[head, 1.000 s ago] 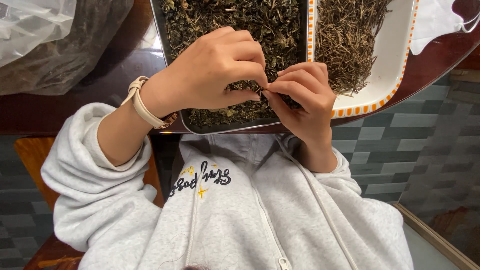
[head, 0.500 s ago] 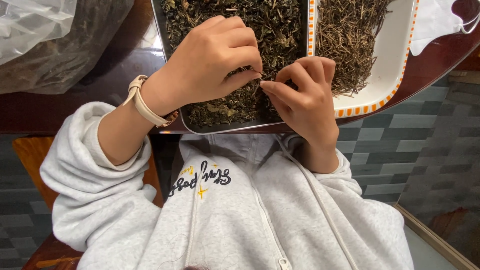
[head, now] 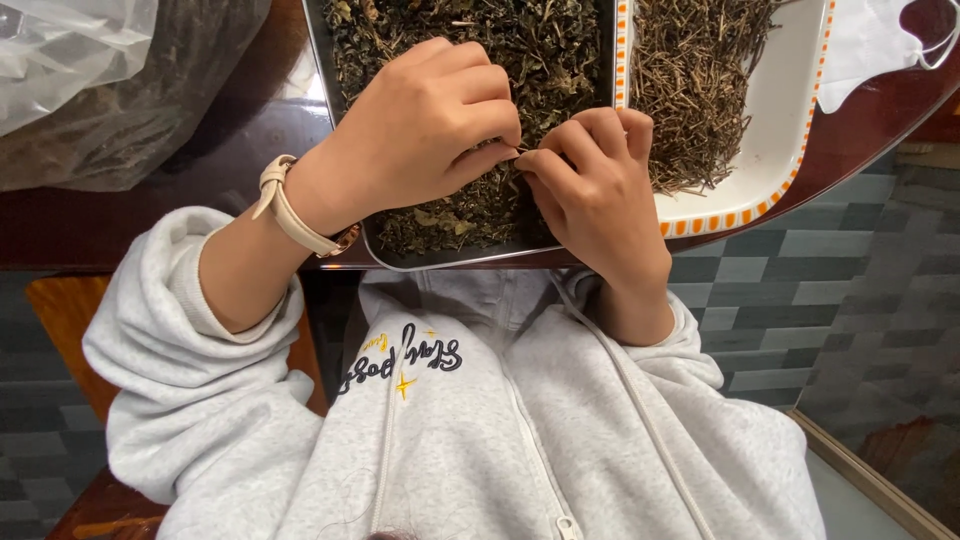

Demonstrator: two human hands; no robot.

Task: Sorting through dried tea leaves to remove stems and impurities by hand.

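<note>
My left hand (head: 425, 125) and my right hand (head: 595, 195) meet fingertip to fingertip over a metal tray (head: 330, 75) filled with dried dark green leaves (head: 540, 50). Both hands pinch a thin dried stem (head: 520, 152) between thumb and fingers, just above the leaf pile. A beige watch strap (head: 285, 210) sits on my left wrist. To the right of the metal tray stands a white tray with an orange patterned rim (head: 780, 150), holding a heap of bare brown stems (head: 690, 80).
A clear plastic bag (head: 90, 80) with dried plant matter lies at the far left on the dark wooden table (head: 150, 225). A white face mask (head: 880, 40) rests at the top right. Grey tiled floor (head: 830, 290) lies below the table's edge.
Both hands have shifted slightly away from me over the leaves. My right fingers opened a little, then closed again against the left fingertips.
</note>
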